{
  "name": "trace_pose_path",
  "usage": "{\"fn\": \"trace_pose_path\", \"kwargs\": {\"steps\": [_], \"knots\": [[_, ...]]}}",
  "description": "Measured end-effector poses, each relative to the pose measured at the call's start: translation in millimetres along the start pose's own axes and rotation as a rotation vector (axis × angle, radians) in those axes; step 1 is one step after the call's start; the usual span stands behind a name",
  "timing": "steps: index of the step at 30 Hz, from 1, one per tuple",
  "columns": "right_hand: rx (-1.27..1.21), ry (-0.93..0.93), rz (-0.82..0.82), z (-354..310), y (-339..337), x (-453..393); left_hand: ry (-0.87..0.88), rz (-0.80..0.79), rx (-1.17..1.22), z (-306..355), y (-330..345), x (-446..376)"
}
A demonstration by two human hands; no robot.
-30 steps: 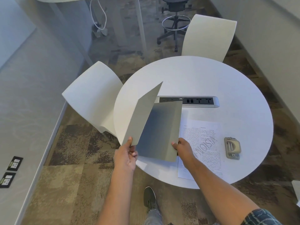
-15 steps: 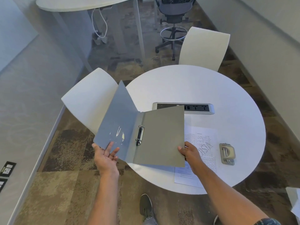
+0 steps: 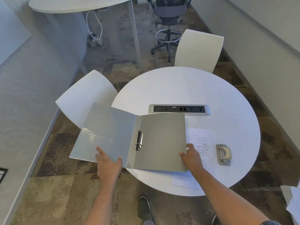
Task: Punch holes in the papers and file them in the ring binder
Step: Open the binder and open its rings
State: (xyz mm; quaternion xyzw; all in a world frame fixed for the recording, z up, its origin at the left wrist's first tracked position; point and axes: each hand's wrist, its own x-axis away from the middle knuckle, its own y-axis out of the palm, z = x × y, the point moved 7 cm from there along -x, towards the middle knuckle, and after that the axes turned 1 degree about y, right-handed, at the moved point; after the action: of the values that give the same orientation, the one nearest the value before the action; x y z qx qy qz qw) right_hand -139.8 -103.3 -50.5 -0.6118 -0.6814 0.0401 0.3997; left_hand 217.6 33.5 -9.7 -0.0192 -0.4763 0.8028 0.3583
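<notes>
A: Ring binder (image 3: 160,140)?
B: Lying wide open at the near left edge of the round white table (image 3: 203,88). Right cover on the tabletop, left cover jutting out past the rim over the carpet. Metal rings (image 3: 139,139) shut, at the spine.

A: Left hand (image 3: 108,161)?
B: Flat against the left cover's near edge, fingers straight and spread apart, gripping nothing.

A: Right hand (image 3: 191,157)?
B: At the right cover's near right edge, fingers curled, pinching that edge.

A: Papers (image 3: 200,153)?
B: Printed sheets flat on the table, partly tucked under the right cover and under the right hand.

A: Hole punch (image 3: 224,154)?
B: Just right of the papers, apart from both hands.

A: Anything else?
B: Power socket strip (image 3: 179,109) set into the tabletop, just beyond the binder. Two white chairs (image 3: 87,96) drawn up to the table.
</notes>
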Motion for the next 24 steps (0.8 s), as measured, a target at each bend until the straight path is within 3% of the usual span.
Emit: {"fn": "trace_pose_path", "kwargs": {"steps": [4,7,9,13,15,18,24], "knots": [[0.243,-0.024,0.038,-9,1,-1,0.069,-0.207,-0.503,18,33,-9],[0.499,-0.049,0.079,-18,3,2,0.164,-0.249,-0.667,29,51,-11],[0.769,-0.167,0.096,-26,10,3,0.222,-0.267,-0.747,34,63,-11],[1.059,-0.689,-0.128,-54,57,7,0.239,-0.341,-0.788,39,81,-14],[1.127,-0.805,-0.29,-61,79,8,0.234,-0.355,-0.804,43,85,-20],[1.259,-0.811,-0.422,-63,99,2,0.262,-0.369,-0.834,52,92,-25],[1.233,-0.745,-0.36,-92,128,0,0.353,-0.444,-0.636,54,105,-31]]}}
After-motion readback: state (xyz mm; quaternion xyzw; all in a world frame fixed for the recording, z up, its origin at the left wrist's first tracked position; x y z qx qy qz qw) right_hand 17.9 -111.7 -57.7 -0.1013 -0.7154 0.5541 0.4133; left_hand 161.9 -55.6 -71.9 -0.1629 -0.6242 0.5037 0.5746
